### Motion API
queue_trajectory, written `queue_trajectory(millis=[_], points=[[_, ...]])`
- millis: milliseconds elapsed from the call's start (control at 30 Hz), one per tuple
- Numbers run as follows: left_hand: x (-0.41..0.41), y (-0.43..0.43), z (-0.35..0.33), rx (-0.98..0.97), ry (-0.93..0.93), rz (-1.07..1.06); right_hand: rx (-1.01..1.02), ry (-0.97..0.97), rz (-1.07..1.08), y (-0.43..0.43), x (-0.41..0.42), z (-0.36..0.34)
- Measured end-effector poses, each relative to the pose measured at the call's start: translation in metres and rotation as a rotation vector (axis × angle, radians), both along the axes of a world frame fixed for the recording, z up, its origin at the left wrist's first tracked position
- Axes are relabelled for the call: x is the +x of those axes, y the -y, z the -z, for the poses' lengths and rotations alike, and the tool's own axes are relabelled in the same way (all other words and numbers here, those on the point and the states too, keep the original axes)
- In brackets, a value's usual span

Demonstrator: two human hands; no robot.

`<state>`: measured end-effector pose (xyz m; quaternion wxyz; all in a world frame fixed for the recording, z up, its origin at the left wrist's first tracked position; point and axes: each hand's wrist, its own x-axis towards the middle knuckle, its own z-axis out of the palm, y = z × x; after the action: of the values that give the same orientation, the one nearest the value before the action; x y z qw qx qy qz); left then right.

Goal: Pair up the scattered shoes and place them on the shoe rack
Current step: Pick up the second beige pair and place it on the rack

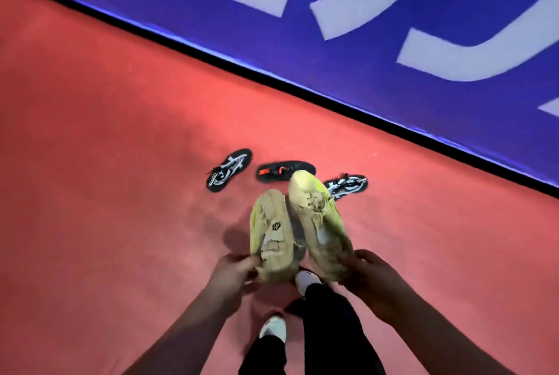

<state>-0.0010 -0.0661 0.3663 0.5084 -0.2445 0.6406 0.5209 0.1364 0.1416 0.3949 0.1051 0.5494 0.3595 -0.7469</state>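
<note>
Tan shoes (273, 241), gripped at the heels: matt, suede-like uppers, scuffed. Floor (106, 132) under the grip: matt red, faintly grainy. Panel (378, 51) beyond: smooth blue.

**Person in black trousers and white shoes**

Seen from above, the left hand (233, 271) and right hand (372, 278) are bare, and so are both forearms down to the near edge. Black trousers (326, 329) cover both legs. The feet wear a left white shoe (273, 327) and a right white shoe (307, 279), both round-toed.
</note>
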Motion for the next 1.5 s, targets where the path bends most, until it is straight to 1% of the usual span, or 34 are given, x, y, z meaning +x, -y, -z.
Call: queue_trajectory(millis=[67,133,200,267,367,433,633,767,800,867,967,1100,1267,1400,1500], points=[[0.005,-0.009,-0.044,0.072,-0.053,0.038,0.006,-0.102,0.131,0.004,0.027,-0.042],[0.013,-0.023,-0.084,0.130,-0.109,0.089,0.038,-0.172,0.198,0.006,0.053,-0.080],[0.022,-0.039,-0.120,0.177,-0.138,0.114,0.071,-0.187,0.209,0.006,0.077,-0.112],[0.038,-0.060,-0.156,0.239,-0.131,0.143,0.084,-0.204,0.289,0.003,0.109,-0.144],[0.066,-0.093,-0.203,0.332,-0.146,0.308,0.113,-0.243,0.373,0.004,0.162,-0.184],[0.087,-0.118,-0.229,0.384,-0.193,0.433,0.142,-0.277,0.440,0.005,0.197,-0.206],[0.178,-0.193,-0.293,0.515,-0.308,0.793,0.252,-0.434,0.756,0.007,0.310,-0.259],[0.260,-0.228,-0.320,0.599,-0.371,0.955,0.369,-0.482,0.903,0.001,0.391,-0.274],[0.293,-0.239,-0.326,0.630,-0.383,0.977,0.405,-0.484,0.927,-0.002,0.422,-0.278],[0.326,-0.247,-0.334,0.665,-0.381,0.979,0.464,-0.476,0.961,-0.009,0.450,-0.280],[0.401,-0.272,-0.346,0.704,-0.362,1.013,0.510,-0.518,1.007,-0.025,0.518,-0.293],[0.482,-0.307,-0.360,0.756,-0.368,1.050,0.578,-0.506,1.046,-0.054,0.593,-0.309],[0.550,-0.344,-0.362,0.767,-0.337,1.083,0.594,-0.476,1.098,-0.079,0.658,-0.310],[0.599,-0.390,-0.360,0.749,-0.337,1.147,0.576,-0.504,1.161,-0.107,0.701,-0.309],[0.637,-0.431,-0.354,0.730,-0.322,1.200,0.548,-0.482,1.229,-0.137,0.731,-0.302]])
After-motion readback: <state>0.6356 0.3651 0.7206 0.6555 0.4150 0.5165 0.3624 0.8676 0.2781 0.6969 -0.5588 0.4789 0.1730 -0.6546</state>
